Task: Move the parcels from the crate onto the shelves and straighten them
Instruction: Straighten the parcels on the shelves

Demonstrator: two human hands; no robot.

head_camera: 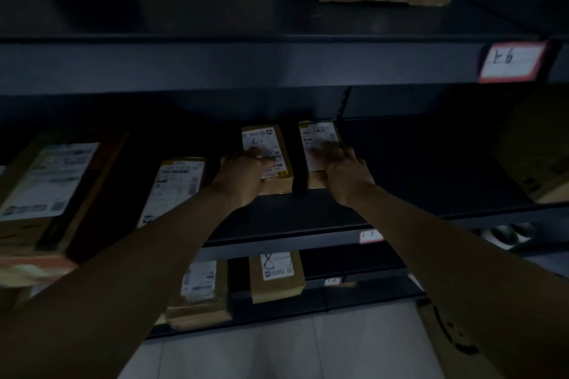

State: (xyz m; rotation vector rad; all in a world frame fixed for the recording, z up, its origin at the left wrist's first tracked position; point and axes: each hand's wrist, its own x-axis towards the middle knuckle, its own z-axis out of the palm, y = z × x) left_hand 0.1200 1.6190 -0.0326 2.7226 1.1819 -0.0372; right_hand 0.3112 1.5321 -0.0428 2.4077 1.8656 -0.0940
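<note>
With both hands already down on the middle shelf, best to square up with light, even pressure. Left hand flat on the left parcel, fingers spread over its label; right hand likewise on the right parcel. Both lying flat, side by side, apart, long axes running front to back, slightly toed in.

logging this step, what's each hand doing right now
Left hand: laid on the left small parcel; closed grip cannot be told.
Right hand: laid on the right small parcel; grip cannot be told.
</note>
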